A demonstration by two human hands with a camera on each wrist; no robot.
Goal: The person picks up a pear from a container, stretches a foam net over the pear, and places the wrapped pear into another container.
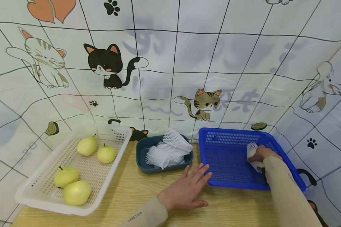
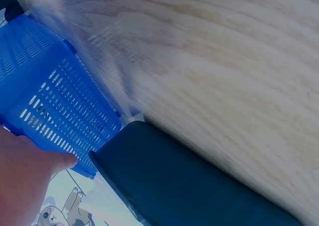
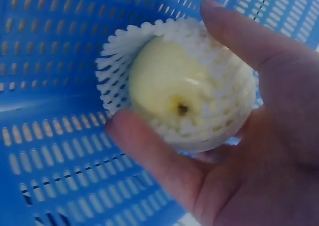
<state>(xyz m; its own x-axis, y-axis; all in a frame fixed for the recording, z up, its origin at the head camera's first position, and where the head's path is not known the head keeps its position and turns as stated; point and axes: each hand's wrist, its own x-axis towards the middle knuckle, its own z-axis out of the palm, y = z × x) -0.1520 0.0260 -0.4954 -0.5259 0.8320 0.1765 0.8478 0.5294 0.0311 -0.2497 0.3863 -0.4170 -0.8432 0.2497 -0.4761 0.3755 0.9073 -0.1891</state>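
Note:
In the head view my right hand reaches into the right side of the blue basket. It grips a yellow pear wrapped in a white foam net sleeve, as the right wrist view shows. The pear's dark-centred end is uncovered at the sleeve's mouth, and the thumb and fingers curve around the sides. My left hand has its fingers spread, with the fingertips at the blue basket's near-left corner. Whether they press on the rim is hard to tell.
Left of the blue basket stands a dark teal container with white foam net sleeves in it. A white basket at the far left holds several bare yellow pears. Behind the wooden table hangs a cat-patterned sheet.

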